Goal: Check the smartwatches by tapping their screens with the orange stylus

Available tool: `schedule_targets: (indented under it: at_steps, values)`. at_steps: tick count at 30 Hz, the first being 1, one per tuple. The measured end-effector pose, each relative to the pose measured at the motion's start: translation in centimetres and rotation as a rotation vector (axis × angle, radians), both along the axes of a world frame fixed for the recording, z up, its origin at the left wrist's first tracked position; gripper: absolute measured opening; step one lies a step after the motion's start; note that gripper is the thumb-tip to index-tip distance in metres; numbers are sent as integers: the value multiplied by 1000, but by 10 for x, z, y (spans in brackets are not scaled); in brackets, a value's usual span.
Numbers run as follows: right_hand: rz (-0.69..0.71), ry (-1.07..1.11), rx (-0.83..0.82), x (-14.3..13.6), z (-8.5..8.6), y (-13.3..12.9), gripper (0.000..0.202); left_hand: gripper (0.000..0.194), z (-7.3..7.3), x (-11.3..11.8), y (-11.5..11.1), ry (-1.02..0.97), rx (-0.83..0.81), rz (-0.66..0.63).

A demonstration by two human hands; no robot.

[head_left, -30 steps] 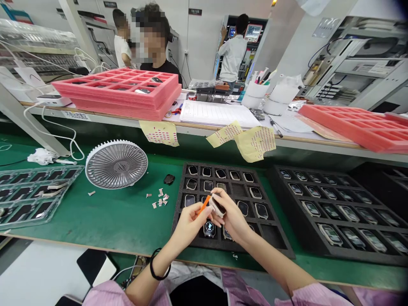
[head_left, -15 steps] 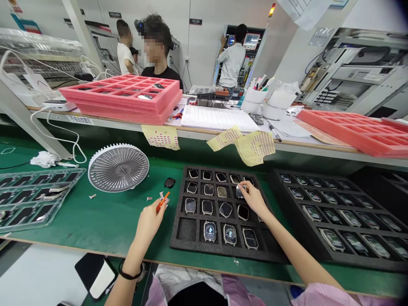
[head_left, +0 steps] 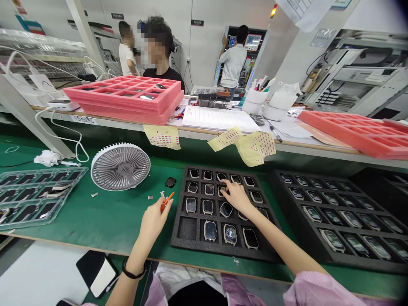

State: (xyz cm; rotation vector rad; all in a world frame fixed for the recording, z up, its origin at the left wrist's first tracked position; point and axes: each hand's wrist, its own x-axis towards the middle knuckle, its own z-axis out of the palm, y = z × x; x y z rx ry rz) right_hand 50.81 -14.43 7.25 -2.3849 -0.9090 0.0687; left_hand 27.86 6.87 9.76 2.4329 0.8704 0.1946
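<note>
Our right grip point(head_left: 237, 196), closure unclear, has shifted work to another watch point(head_left: 219, 192); our left grip point(head_left: 154, 219) pinches the orange tool point(head_left: 168, 200).

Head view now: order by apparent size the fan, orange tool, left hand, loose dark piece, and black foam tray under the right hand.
1. Black foam tray
2. Fan
3. Left hand
Unranked, smallest: orange tool, partly hidden, and loose dark piece, which look alike in size.
</note>
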Motion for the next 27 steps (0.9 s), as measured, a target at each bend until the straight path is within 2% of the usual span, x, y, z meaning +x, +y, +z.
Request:
schedule_targets:
  at_steps: [5, 9, 10, 13, 15, 19, 27]
  values:
    - [27, 199, 141, 6, -4, 7, 24, 29, 8, 1, -13, -166, -141, -91]
    - [53, 321, 312, -10, 6, 8, 26, 33, 11, 8, -33, -319, -457, -279]
    - [69, 400, 390, -18, 12, 9, 26, 34, 12, 11, -40, -345, -559, -328]
    - [149, 923, 791, -49, 33, 14, 22, 38, 17, 20, -60, -384, -810, -419]
    - [188, 1138, 884, -69, 48, 19, 20, 40, 22, 25, -71, -389, -903, -434]
    - [207, 1248, 922, -95, 67, 26, 20, 41, 30, 28, -81, -410, -977, -420]
    - [219, 1267, 988, -109, 74, 28, 20, 42, 36, 19, -79, -405, -1012, -405]
